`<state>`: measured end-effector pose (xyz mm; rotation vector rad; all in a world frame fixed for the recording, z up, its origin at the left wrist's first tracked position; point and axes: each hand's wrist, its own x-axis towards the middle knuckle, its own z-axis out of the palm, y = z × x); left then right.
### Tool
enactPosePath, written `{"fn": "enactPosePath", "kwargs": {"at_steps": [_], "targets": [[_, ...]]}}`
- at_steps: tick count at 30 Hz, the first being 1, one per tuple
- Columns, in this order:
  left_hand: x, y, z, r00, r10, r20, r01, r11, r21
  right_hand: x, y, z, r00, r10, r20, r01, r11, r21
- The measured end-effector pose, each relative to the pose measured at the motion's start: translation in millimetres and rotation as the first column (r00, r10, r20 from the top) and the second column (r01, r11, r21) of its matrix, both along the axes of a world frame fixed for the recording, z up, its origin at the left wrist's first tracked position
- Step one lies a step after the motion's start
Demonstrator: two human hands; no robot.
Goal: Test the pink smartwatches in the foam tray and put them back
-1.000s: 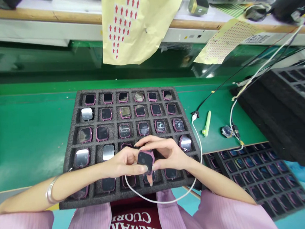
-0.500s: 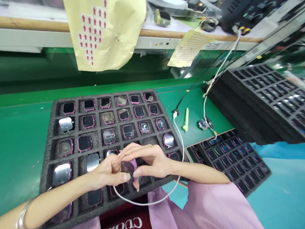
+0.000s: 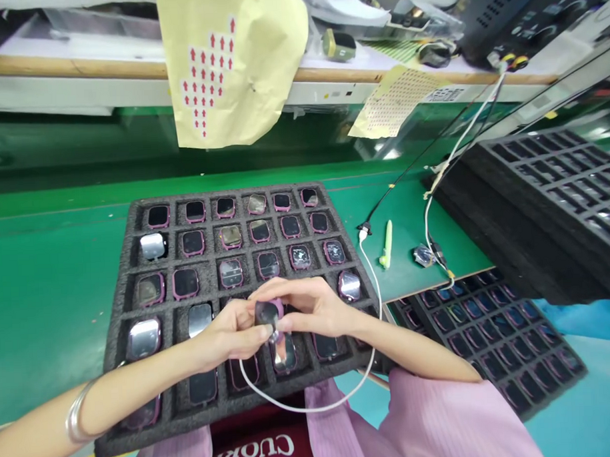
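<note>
Tilted differently now, purple watch (image 3: 269, 315) sits pinched between closed fingers of left hand (image 3: 238, 329) and right hand (image 3: 315, 309), above foam tray (image 3: 119, 321).

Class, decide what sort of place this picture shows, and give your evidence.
Probably an electronics assembly or testing workstation: a black foam tray holds rows of purple-framed smartwatches, a white cable loops over it, and more black foam trays are stacked alongside.

Yellow paper (image 3: 260, 77) hangs from the shelf (image 3: 339, 74) and a pale green pen (image 3: 388, 243) lies below.
</note>
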<state>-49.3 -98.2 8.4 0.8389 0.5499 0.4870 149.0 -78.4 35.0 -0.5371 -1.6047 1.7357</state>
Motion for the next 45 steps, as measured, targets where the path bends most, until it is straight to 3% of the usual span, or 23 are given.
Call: {"fn": "enactPosePath", "kwargs": {"at_steps": [3,7,9,12,13,14,16,18,20,22,24,26,28,29,31,32,33,35,37,39,41,43,45], "targets": [[6.2,-0.5,2.7,0.988,0.1,-0.118,-0.094,0.994,0.049,7.8,7.8,7.0,0.96,-0.069,0.272,-0.02,0.95,0.312],[13.2,-2.2,0.8,0.951,0.177,-0.252,-0.127,0.971,0.201,7.5,-6.0,14.9,0.755,-0.383,0.532,-0.094,0.74,0.666],[13.6,-3.9,-1.1,0.951,0.142,-0.274,-0.071,0.964,0.255,10.3,-13.5,21.1,0.735,-0.45,0.507,-0.109,0.659,0.744],[10.7,-9.0,-0.7,0.94,0.044,-0.337,0.056,0.958,0.28,34.7,-5.8,32.1,0.786,-0.47,0.403,0.009,0.66,0.751],[9.5,-11.9,0.5,0.93,0.019,-0.366,0.102,0.946,0.307,49.0,2.9,33.4,0.761,-0.531,0.373,0.096,0.66,0.745],[8.6,-15.5,2.0,0.916,0.0,-0.401,0.156,0.921,0.357,65.6,14.0,32.2,0.686,-0.633,0.358,0.187,0.629,0.754],[8.2,-25.0,5.0,0.874,-0.013,-0.485,0.295,0.809,0.509,102.0,39.6,20.5,0.466,-0.794,0.39,0.293,0.554,0.779],[9.8,-35.8,6.5,0.807,-0.014,-0.59,0.474,0.61,0.635,135.6,63.3,-1.0,0.234,-0.859,0.455,0.294,0.508,0.809],[12.5,-45.1,6.1,0.724,0.006,-0.689,0.631,0.396,0.667,160.1,79.3,-23.0,0.188,-0.846,0.5,0.266,0.534,0.803],[15.0,-50.2,4.5,0.668,0.05,-0.742,0.713,0.244,0.658,173.0,85.4,-35.2,0.201,-0.822,0.533,0.225,0.568,0.792],[16.4,-50.4,3.1,0.65,0.092,-0.754,0.737,0.168,0.655,173.7,82.8,-32.4,0.218,-0.814,0.538,0.201,0.577,0.792],[16.7,-46.3,2.6,0.647,0.104,-0.756,0.741,0.149,0.655,161.5,73.7,-17.2,0.226,-0.836,0.499,0.201,0.542,0.816],[16.7,-39.3,2.9,0.644,0.116,-0.756,0.739,0.161,0.654,136.2,61.0,2.3,0.269,-0.86,0.433,0.188,0.488,0.852],[16.6,-35.0,3.2,0.644,0.13,-0.754,0.734,0.172,0.657,119.4,54.4,10.7,0.339,-0.84,0.424,0.141,0.491,0.86],[15.4,-25.3,3.6,0.642,0.172,-0.747,0.721,0.197,0.665,81.6,43.2,20.9,0.521,-0.693,0.499,-0.033,0.568,0.823],[14.0,-19.9,3.8,0.639,0.196,-0.744,0.712,0.214,0.668,62.7,39.3,22.2,0.567,-0.597,0.567,-0.159,0.596,0.787],[11.7,-14.5,4.1,0.637,0.216,-0.74,0.701,0.237,0.673,45.2,36.9,21.3,0.57,-0.52,0.636,-0.277,0.607,0.745],[4.4,-3.8,5.3,0.662,0.224,-0.715,0.651,0.302,0.697,16.9,36.5,15.7,0.54,-0.449,0.712,-0.399,0.608,0.686],[-5.6,5.5,7.4,0.741,0.169,-0.65,0.538,0.428,0.726,-1.5,40.6,9.6,0.5,-0.442,0.745,-0.438,0.613,0.658],[-15.6,13.1,9.6,0.833,0.12,-0.54,0.35,0.641,0.683,-12.3,45.5,6.8,0.447,-0.458,0.769,-0.455,0.624,0.636],[-22.5,20.1,11.4,0.884,0.14,-0.446,0.137,0.834,0.534,-18.4,48.2,7.1,0.374,-0.477,0.796,-0.482,0.633,0.606],[-25.5,27.2,13.1,0.897,0.146,-0.416,0.005,0.94,0.341,-21.0,48.0,8.1,0.322,-0.499,0.805,-0.495,0.636,0.592],[-26.0,33.7,15.5,0.91,0.104,-0.401,-0.028,0.981,0.191,-19.4,46.3,9.1,0.314,-0.514,0.798,-0.462,0.651,0.602]]}}
